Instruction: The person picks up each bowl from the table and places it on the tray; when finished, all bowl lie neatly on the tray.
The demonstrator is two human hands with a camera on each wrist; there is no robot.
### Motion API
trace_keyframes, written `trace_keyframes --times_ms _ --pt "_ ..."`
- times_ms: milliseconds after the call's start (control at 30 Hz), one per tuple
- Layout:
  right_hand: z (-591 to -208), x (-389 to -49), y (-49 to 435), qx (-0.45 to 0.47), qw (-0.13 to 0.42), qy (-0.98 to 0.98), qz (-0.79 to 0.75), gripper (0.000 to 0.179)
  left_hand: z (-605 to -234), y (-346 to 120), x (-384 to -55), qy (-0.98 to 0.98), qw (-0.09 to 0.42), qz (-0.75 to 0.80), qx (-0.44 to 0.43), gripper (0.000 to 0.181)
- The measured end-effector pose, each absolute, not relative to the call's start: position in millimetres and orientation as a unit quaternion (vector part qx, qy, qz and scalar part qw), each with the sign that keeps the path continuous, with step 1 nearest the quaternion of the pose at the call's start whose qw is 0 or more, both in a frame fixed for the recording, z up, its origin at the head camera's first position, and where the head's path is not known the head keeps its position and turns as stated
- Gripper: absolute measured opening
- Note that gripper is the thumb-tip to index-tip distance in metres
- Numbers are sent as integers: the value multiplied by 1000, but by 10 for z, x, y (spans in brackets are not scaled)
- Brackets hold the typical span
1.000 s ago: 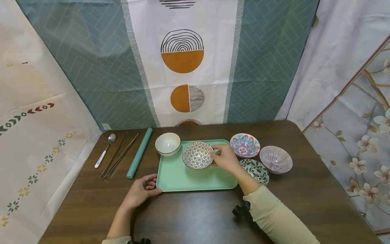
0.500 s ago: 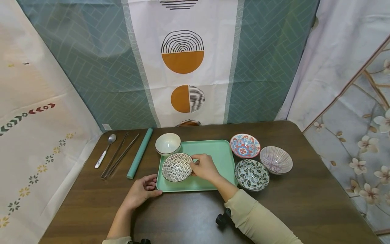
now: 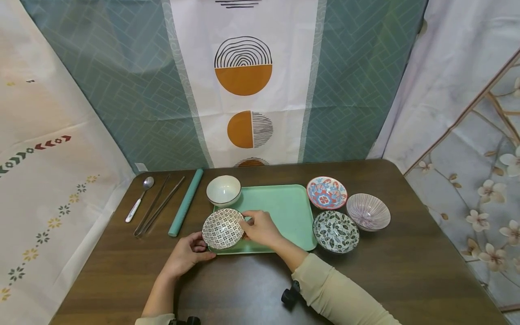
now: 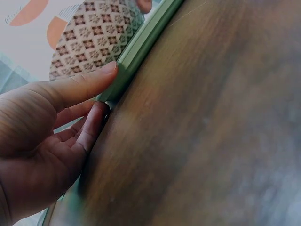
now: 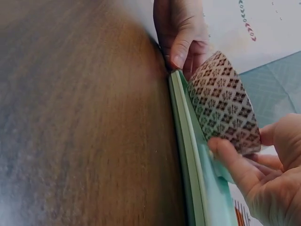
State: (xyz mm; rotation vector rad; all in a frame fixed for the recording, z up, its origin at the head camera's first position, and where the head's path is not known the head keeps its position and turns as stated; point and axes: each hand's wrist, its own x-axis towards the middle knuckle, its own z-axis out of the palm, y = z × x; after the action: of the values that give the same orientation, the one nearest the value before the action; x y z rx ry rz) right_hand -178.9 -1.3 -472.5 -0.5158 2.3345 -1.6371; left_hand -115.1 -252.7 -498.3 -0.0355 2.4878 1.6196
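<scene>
A bowl with a small brown diamond pattern (image 3: 223, 229) is at the near left corner of the green tray (image 3: 280, 212). My right hand (image 3: 262, 230) pinches its right rim between thumb and fingers. In the right wrist view the patterned outer wall (image 5: 223, 103) shows, with the fingers at the rim and underside. My left hand (image 3: 188, 256) grips the tray's near left corner. In the left wrist view its thumb (image 4: 89, 84) lies along the tray edge and the other fingers curl beneath.
A white bowl (image 3: 224, 190) stands at the tray's back left. Right of the tray are a red-blue bowl (image 3: 327, 192), a leaf-patterned bowl (image 3: 336, 231) and a purple-striped bowl (image 3: 368, 212). A teal roll (image 3: 185, 203), metal tongs (image 3: 156, 212) and a spoon (image 3: 140, 199) lie left.
My right hand has carried the patterned bowl leftward and nearer, from the tray's middle to its near left corner. The left hand has kept its place on the tray.
</scene>
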Motion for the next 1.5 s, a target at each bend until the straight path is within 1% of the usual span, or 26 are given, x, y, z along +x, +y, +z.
trace_keyframes --times_ms 67,167,367,533,667,900,1100,1367,1500 --pt "-4713 -1782 -4 -183 131 792 -567 32 -4981 -2528 -1149 834 85 545 -10 62" --pt "-4689 -1781 49 -194 129 794 -562 35 -4984 -2522 -1145 830 81 552 -11 61" --pt "-4587 -1796 258 -192 104 806 -550 40 -5027 -2513 -1115 823 68 564 -28 63" --pt "-4469 -1804 491 -194 80 811 -545 37 -5054 -2511 -1089 824 54 562 -37 61" --pt "-4384 -1820 707 -191 54 819 -539 35 -5034 -2494 -1055 820 53 568 -45 57" --pt "-4295 -1861 1127 -165 21 825 -539 37 -4991 -2443 -1021 815 38 570 -93 42" --pt "-4243 -1860 1456 -152 -3 829 -538 39 -4981 -2385 -996 804 24 581 -122 40" --pt "-4208 -1865 1782 -119 -34 832 -541 40 -4993 -2341 -965 805 15 580 -125 36" --pt "-4191 -1863 1941 -103 -50 841 -528 42 -4980 -2337 -960 801 13 581 -140 33"
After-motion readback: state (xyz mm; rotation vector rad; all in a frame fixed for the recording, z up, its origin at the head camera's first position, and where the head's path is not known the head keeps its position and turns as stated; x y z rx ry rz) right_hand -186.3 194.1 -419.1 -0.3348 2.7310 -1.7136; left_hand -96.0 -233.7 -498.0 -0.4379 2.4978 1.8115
